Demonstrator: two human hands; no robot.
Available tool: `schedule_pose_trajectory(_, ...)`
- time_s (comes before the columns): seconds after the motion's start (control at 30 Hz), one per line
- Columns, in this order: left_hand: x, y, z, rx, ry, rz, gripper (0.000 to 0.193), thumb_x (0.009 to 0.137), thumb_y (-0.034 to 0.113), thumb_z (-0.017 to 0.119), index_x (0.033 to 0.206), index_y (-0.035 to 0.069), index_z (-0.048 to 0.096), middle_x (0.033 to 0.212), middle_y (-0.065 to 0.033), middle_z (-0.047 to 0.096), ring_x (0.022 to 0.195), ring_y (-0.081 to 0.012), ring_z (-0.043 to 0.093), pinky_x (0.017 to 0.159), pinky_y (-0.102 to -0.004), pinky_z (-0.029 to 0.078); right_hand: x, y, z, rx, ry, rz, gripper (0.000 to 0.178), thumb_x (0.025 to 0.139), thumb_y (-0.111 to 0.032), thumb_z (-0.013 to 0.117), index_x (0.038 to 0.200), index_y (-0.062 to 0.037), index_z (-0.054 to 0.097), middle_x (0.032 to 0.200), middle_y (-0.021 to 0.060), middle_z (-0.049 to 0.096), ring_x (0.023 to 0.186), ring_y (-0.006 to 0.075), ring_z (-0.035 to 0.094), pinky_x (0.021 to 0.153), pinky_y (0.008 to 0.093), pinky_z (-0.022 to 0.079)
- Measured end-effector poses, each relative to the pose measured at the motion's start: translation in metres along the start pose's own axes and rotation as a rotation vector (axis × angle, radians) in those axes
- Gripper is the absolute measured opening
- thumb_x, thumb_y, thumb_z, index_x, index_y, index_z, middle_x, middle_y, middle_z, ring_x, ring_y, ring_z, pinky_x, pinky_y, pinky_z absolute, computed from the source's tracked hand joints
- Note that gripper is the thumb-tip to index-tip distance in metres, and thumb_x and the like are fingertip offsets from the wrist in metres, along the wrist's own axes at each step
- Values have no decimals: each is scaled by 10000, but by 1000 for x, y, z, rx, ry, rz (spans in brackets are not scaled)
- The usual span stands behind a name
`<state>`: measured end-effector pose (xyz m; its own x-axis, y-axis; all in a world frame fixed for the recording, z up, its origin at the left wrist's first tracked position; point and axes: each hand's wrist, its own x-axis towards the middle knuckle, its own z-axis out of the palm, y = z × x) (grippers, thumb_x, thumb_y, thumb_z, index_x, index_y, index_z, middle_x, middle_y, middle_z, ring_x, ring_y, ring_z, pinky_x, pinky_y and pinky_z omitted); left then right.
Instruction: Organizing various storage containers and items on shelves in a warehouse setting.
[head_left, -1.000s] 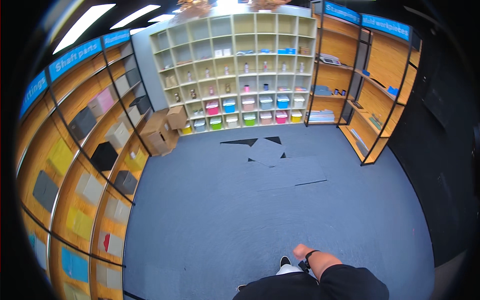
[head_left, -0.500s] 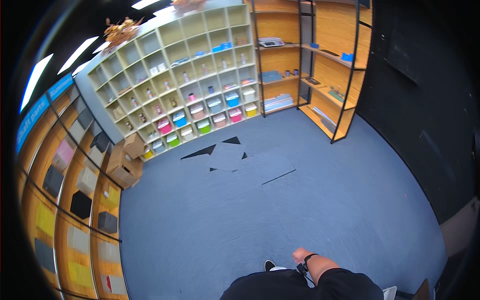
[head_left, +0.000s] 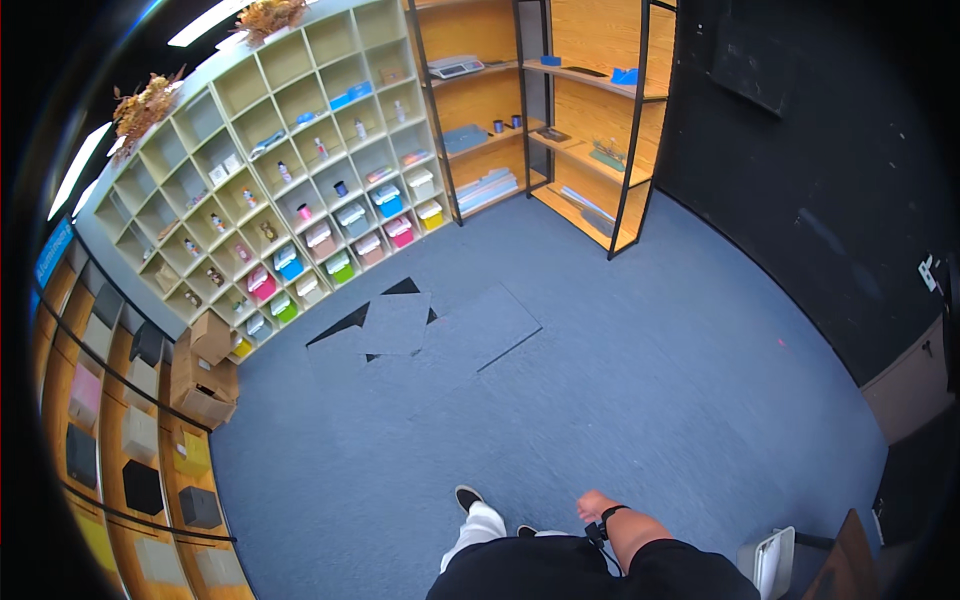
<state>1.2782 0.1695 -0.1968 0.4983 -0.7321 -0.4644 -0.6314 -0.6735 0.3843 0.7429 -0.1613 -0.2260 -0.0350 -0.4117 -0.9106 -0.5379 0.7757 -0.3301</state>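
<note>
My right hand is held low in front of my body, its fingers curled in, and I see nothing in its grip. A black band with a small dark device sits on that wrist, and a thin cord hangs from it. The hand is over the blue-grey floor and touches nothing. My left hand is out of view. Below are my white trousers and a dark shoe stepping forward on the left.
A cubby shelf with bottles and coloured lidded bins lines the far wall. Wooden shelves stand beside it, with box-filled shelves at left. Cardboard boxes, loose floor tiles, a black wall and a light bin surround me.
The view has swung right, so the shelves sit further left and the light bin at lower right shows more. My left leg has come forward. My right hand stays curled in nearly the same place.
</note>
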Motion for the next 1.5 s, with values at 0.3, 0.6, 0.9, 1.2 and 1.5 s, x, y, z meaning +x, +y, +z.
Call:
schedule_pose_trajectory(0.3,129,22,-16,126,-156,9,245,883,281,624,908,40,663,740,-104,642,706,-253,653,654,-364,535,27,-23,-32,115,81,164,169,882,-206,577,941,-74,664,938,73,679,803,203,673,632,379,570)
schedule_pose_trajectory(0.6,285,152,-94,-1228,-114,-459,20,830,70,562,818,69,546,682,-44,541,582,-158,559,541,-296,516,0,-177,-56,296,202,-183,218,888,-146,534,1024,-14,640,909,128,660,760,240,656,641,411,562)
schedule_pose_trajectory(0.9,306,183,-139,-1208,-103,-507,90,846,95,584,934,84,575,842,-55,588,688,-187,600,582,-322,518,38,-179,-62,211,127,-54,161,877,-144,536,880,-19,637,780,123,635,671,246,644,580,406,553)
schedule_pose_trajectory(1.2,216,94,-59,-1171,-63,-864,61,875,72,516,837,65,563,673,-65,569,543,-181,585,450,-330,493,169,-173,-114,46,-91,201,142,915,-93,497,861,-8,597,834,134,627,606,244,599,507,368,501)
schedule_pose_trajectory(1.5,136,214,-82,-1603,555,-954,38,884,85,537,880,58,564,745,-58,586,607,-173,591,545,-308,511,226,-492,-67,-259,-196,-170,139,875,-124,540,877,-33,644,835,103,662,705,217,664,567,344,553)
